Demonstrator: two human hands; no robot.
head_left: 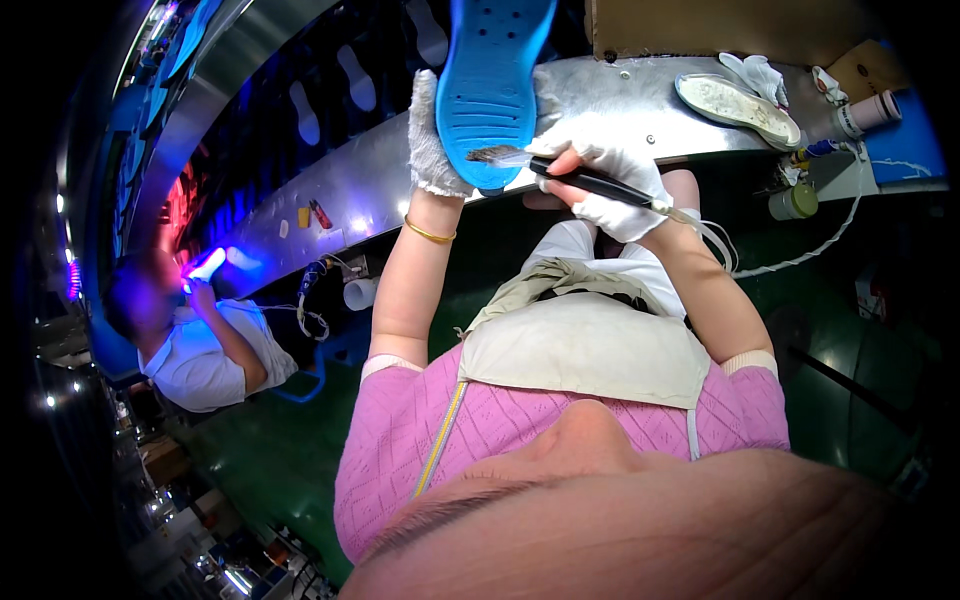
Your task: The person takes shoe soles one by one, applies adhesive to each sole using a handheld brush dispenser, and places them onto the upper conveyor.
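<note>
My left hand (432, 145), in a white glove, grips the left edge of a blue, shoe-sole-shaped piece (487, 100). The piece has cross grooves near its rounded near end and several small holes toward the far end. From the right, my right hand (625, 190) holds a brush (595, 184) with a black handle and dark bristles. Its glove leaves some fingers bare. The bristles lie over the grooved near end; whether they touch the surface, I cannot tell. A pale tube (715, 240) runs off behind the brush handle.
A metal bench (350, 215) crosses in front of me. On its right lie a whitish shoe sole (740, 107) and crumpled white cloth (757, 75); a cardboard box (690, 28) stands behind. Pale soles (355, 78) lie on a dark surface beyond. Another person (210, 340) sits at the left.
</note>
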